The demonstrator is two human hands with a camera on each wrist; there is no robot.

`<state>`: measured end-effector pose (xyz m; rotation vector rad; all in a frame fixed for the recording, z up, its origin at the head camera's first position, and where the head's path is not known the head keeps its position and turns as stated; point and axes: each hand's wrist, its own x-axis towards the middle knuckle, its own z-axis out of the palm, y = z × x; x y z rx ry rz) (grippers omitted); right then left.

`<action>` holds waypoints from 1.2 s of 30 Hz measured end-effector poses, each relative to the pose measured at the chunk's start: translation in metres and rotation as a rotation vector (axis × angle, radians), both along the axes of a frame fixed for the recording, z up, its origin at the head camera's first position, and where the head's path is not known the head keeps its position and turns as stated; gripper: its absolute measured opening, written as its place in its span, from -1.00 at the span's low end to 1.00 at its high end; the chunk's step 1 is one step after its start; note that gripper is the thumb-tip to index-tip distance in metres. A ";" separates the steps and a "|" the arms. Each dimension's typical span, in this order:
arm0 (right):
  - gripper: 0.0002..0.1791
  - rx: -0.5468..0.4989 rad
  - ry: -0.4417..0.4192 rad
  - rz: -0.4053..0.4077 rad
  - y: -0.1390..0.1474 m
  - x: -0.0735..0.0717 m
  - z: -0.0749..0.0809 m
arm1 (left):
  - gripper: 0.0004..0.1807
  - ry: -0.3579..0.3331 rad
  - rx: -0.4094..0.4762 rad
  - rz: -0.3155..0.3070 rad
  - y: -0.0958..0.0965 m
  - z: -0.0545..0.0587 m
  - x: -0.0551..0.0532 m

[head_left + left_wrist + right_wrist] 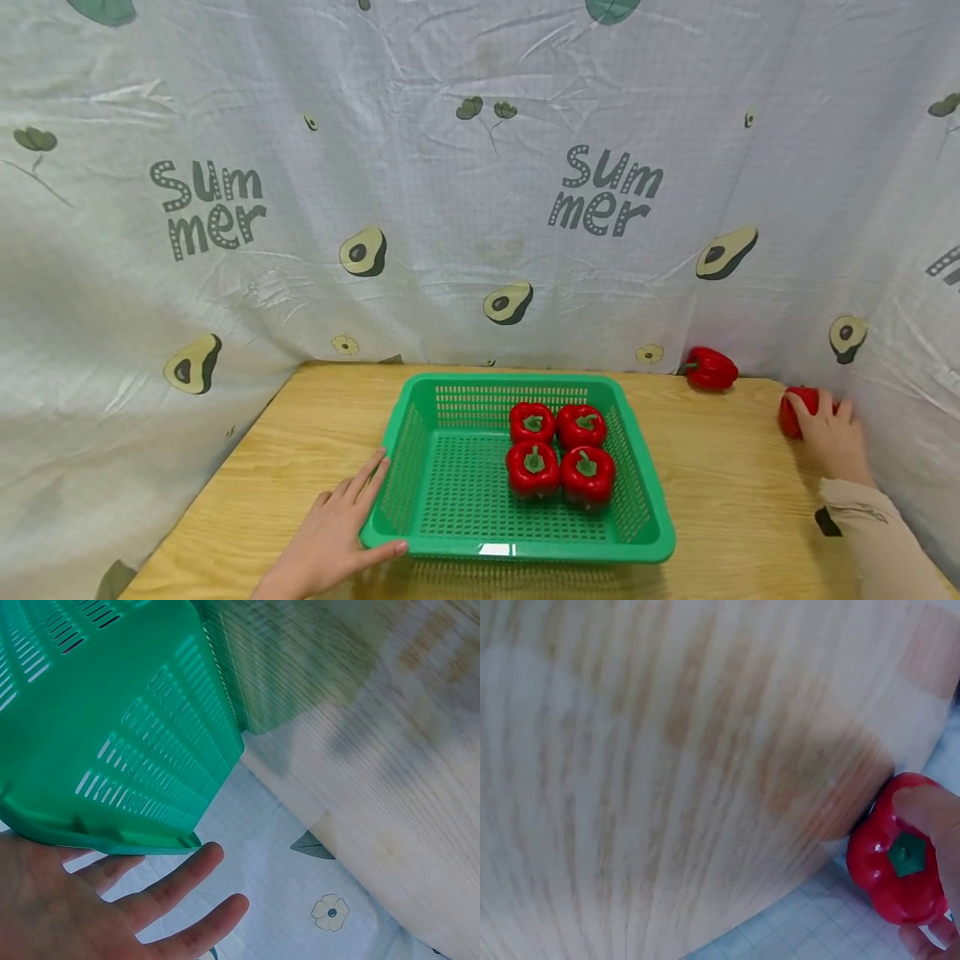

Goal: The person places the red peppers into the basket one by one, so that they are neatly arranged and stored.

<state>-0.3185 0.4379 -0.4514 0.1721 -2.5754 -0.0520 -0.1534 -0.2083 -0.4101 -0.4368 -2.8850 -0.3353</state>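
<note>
My right hand (834, 437) grips a red bell pepper (792, 412) at the right back corner of the table. In the right wrist view the thumb and fingers lie around that pepper (877, 859), its green stem end facing the camera. On the left, my left hand (330, 529) rests with spread, straight fingers against the left front corner of a green plastic basket (652, 492). The left wrist view shows its fingers (176, 889) along the basket's rim (112, 844). Several red bell peppers (533, 469) stand stem up in the basket's right half.
Another red bell pepper (711, 369) lies on its side at the table's back edge, left of my right hand. Behind and beside the wooden table (720, 500) hangs a white cloth (435, 167) printed with avocados. A small black patch (828, 522) shows by the right sleeve.
</note>
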 end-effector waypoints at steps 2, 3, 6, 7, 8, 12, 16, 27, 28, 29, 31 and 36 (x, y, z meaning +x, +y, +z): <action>-0.38 -0.002 -0.033 -0.012 -0.001 0.000 0.000 | 0.04 -0.006 0.001 0.003 0.000 0.000 0.001; -0.38 -0.006 -0.041 -0.015 -0.001 0.000 0.000 | 0.04 -0.005 0.000 0.004 0.000 0.000 0.002; -0.35 -0.004 -0.045 -0.031 -0.001 -0.001 -0.001 | 0.04 0.009 0.002 0.005 0.000 0.001 0.002; -0.34 -0.003 -0.047 -0.036 -0.001 -0.001 -0.001 | 0.04 0.015 0.001 0.005 0.000 0.001 0.001; -0.33 -0.002 -0.050 -0.040 0.000 0.000 0.000 | 0.04 0.020 0.000 0.003 0.000 0.001 0.001; -0.31 -0.008 -0.074 -0.037 0.000 0.002 0.002 | 0.03 0.015 0.002 0.004 0.000 0.002 0.000; -0.32 -0.017 -0.103 -0.023 0.000 0.004 0.002 | 0.03 -0.002 0.005 0.006 -0.001 0.002 0.000; -0.38 0.007 -0.217 -0.013 -0.008 0.014 0.002 | 0.03 -0.001 0.008 0.008 -0.001 0.001 0.001; -0.41 0.008 -0.215 -0.010 -0.010 0.014 0.003 | 0.03 -0.001 0.008 0.008 -0.001 0.001 0.001; -0.44 0.007 -0.218 -0.007 -0.013 0.014 0.004 | 0.03 -0.002 0.009 0.008 -0.001 0.001 0.001; -0.49 0.008 -0.212 -0.002 -0.018 0.015 0.007 | 0.03 -0.006 0.008 0.010 -0.001 0.002 0.000; -0.47 0.005 -0.232 0.017 -0.028 0.020 0.011 | 0.03 -0.021 0.009 0.007 0.000 0.003 0.001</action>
